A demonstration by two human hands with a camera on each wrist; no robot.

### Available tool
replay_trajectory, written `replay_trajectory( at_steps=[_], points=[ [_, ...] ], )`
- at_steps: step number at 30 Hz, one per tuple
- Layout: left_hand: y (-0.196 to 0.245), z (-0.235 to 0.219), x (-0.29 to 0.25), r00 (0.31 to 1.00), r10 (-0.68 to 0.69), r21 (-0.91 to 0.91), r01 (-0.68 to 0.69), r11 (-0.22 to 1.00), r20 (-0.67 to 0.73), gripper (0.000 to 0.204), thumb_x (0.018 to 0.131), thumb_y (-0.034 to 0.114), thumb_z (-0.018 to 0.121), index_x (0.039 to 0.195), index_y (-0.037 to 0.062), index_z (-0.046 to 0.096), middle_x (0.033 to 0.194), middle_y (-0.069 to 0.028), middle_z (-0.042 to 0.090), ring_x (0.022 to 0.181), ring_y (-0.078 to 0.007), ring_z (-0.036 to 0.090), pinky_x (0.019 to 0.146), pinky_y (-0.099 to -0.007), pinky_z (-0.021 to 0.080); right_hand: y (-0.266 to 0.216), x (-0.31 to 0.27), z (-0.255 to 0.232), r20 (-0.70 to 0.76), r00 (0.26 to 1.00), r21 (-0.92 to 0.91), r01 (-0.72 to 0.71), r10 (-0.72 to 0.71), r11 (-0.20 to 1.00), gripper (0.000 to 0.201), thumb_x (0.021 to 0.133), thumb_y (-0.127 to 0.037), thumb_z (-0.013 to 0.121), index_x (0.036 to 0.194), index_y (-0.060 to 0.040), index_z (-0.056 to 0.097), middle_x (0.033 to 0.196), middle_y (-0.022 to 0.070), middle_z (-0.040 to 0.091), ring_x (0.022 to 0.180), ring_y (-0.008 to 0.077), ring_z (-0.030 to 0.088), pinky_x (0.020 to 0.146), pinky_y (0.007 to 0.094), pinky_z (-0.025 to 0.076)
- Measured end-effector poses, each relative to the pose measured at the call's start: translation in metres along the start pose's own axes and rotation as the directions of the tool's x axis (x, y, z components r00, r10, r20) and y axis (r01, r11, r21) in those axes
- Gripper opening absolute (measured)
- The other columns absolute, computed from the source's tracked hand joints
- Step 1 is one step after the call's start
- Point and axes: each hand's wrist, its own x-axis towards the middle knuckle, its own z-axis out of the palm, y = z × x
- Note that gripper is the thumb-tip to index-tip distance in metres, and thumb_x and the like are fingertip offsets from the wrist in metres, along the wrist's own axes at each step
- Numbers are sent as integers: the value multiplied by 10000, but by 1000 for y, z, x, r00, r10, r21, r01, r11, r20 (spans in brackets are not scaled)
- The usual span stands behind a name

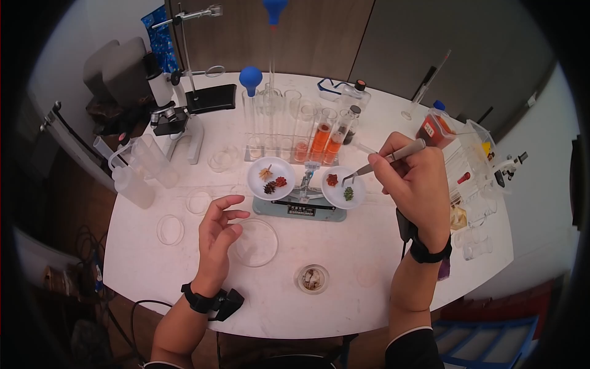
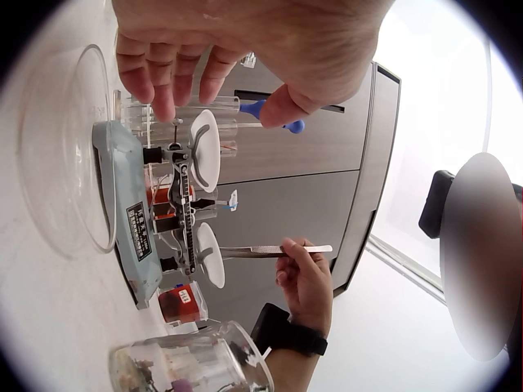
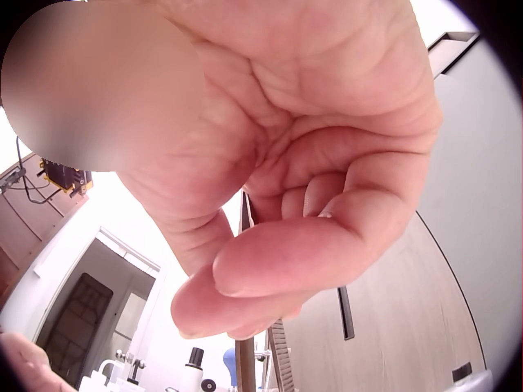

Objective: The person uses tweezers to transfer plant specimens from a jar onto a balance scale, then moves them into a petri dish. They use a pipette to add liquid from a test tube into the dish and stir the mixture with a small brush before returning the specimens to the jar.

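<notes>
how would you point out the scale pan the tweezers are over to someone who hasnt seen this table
Find the grey-green balance scale at the middle of the white table. It carries two round white pans; take the right pan, under the tweezers in the right hand. It holds only two small bits, the left pan more.

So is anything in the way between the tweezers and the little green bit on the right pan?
Nothing visible is. The right hand pinches the tweezers, whose tips hang just over the right pan, between the red piece and the green piece. The left hand is far off.
</notes>
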Motion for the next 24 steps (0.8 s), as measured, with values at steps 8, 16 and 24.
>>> replay_trajectory(
  at_steps=[8, 16, 24],
  points=[
    [1, 1, 0, 1000, -3, 24, 4, 1000, -15, 504, 749, 173, 522, 1230, 24, 548, 1277, -95, 571, 1051, -171, 585, 859, -303, 431, -2, -1, 1, -34, 999, 31, -7, 8, 999, 198, 841, -111, 660, 723, 15, 564, 515, 61, 559, 432, 108, 514, 443, 237, 366],
    [8, 6, -1, 994, -30, 57, 24, 998, 101, 713, 748, 189, 564, 1428, 44, 408, 1447, -91, 416, 1133, -198, 548, 904, -301, 447, -4, -2, 1, -79, 997, 59, -10, 14, 998, 205, 837, -106, 666, 719, 14, 549, 514, 68, 561, 437, 88, 491, 448, 241, 351],
    [1, 1, -1, 970, 22, 118, -52, 992, 243, 819, 809, 275, 669, 1535, 187, 301, 1566, -144, 153, 1214, -233, 507, 946, -349, 436, -6, -2, 1, -78, 997, 46, -19, 22, 999, 209, 836, -116, 670, 721, 13, 552, 508, 68, 559, 428, 96, 497, 446, 240, 353]
  ],
)
